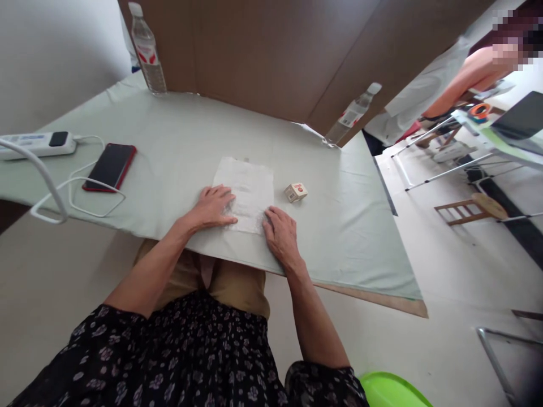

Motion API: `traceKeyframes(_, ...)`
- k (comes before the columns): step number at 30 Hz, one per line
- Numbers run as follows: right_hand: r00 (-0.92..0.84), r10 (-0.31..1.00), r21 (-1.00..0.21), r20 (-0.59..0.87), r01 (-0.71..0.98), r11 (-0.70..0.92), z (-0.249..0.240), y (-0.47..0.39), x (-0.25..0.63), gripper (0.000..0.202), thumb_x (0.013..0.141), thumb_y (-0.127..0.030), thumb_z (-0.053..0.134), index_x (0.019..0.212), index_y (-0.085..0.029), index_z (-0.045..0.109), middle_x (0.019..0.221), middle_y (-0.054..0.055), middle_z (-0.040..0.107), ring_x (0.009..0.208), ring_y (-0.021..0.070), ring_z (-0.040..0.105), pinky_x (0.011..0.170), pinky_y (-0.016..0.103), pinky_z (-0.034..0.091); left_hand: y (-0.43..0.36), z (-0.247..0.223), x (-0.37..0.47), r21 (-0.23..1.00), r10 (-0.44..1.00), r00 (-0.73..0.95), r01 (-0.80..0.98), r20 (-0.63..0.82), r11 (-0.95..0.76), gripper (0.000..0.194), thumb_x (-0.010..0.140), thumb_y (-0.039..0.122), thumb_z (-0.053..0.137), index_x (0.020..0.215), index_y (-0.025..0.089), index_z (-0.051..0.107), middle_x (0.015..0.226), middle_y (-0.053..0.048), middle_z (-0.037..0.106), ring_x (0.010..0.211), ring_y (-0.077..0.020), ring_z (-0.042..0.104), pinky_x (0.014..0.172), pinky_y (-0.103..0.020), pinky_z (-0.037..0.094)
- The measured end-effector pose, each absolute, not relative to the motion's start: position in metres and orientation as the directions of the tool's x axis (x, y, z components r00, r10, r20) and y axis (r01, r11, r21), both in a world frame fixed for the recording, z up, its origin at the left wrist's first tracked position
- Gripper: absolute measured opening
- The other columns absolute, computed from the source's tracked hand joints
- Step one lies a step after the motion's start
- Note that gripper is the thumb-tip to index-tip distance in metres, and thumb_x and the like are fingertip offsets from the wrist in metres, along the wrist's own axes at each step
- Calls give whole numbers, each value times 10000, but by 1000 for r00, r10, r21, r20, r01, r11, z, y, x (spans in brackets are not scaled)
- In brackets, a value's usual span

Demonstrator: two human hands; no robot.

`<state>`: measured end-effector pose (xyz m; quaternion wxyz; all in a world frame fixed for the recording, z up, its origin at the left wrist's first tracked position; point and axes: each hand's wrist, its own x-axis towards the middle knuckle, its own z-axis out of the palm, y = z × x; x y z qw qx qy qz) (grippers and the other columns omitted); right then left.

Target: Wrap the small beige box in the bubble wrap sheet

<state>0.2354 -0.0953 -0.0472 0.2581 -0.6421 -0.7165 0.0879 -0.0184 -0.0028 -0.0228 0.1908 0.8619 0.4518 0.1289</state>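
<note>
A thin white, slightly crinkled sheet (250, 189) lies flat near the front edge of the table, with a clear, bubbly-looking border at its lower corners. My left hand (214, 208) rests on its left side, palm down with fingers spread. On the lower right corner lies my right hand (280, 230), palm down, its fingers stretched out and close together. Neither hand grips anything. Just right of the sheet, apart from both hands, sits a small printed cardboard box (296, 192).
A pale green cloth (352, 226) covers the table. Two water bottles (148, 59) stand against a tall brown cardboard panel (263, 51). At left are a phone (111, 167), a white cable (95, 212) and a power strip (40, 144). Another person (466, 76) is at the far right.
</note>
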Motion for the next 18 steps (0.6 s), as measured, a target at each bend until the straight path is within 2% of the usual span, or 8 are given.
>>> traceKeyframes(2,-24,961,-480,274,863,159,-47,-94,239,341,944,-305,536,1201,-195,732,1388,155,692,1331,316,602,1150,545,428,-8,-27,-22,436,822,569,738,9,-515,743,824,572,692,1456,202,566,1652,-159,447,1568,-365,345,1284,-570,224)
traceKeyframes(5,55,931,-514,362,845,150,-43,-83,255,310,904,-330,556,1118,-198,738,1380,174,682,1320,334,597,1149,574,428,-7,-31,-27,446,813,582,726,6,-523,789,810,590,693,1484,207,545,1661,-157,434,1576,-368,330,1291,-573,206)
traceKeyframes(8,192,863,-529,468,843,99,-36,-58,281,396,867,-355,568,1206,-183,682,1463,209,602,1398,355,521,1163,601,401,-6,-32,-28,445,816,577,725,22,-525,807,798,593,693,1497,222,536,1659,-145,440,1576,-366,331,1297,-573,193)
traceKeyframes(11,367,824,-563,431,823,-72,-36,-31,304,581,804,-439,651,1311,-160,596,1533,252,517,1419,404,477,1138,654,389,-8,-32,-27,447,828,559,732,37,-514,823,794,588,689,1513,225,519,1657,-136,447,1575,-362,333,1304,-569,179)
traceKeyframes(14,434,850,-634,300,756,-162,-40,-15,317,569,773,-482,675,1239,-163,606,1302,223,677,1210,380,617,1089,663,417,-10,-32,-27,458,833,552,730,44,-507,836,791,574,695,1522,217,505,1649,-141,459,1571,-367,341,1304,-571,176)
traceKeyframes(16,409,870,-693,274,712,-116,-39,-13,318,478,772,-474,668,1154,-188,634,1109,148,745,1034,315,672,1047,600,467,-10,-32,-27,469,831,554,723,45,-507,861,784,566,703,1536,212,481,1645,-146,462,1571,-369,341,1303,-567,180)
traceKeyframes(18,354,884,-742,304,670,-13,-33,-14,312,435,766,-466,673,1111,-204,648,1033,105,758,937,267,680,981,516,516,-10,-32,-27,479,834,550,721,47,-502,910,773,561,711,1562,203,435,1645,-157,457,1571,-370,339,1302,-562,186)
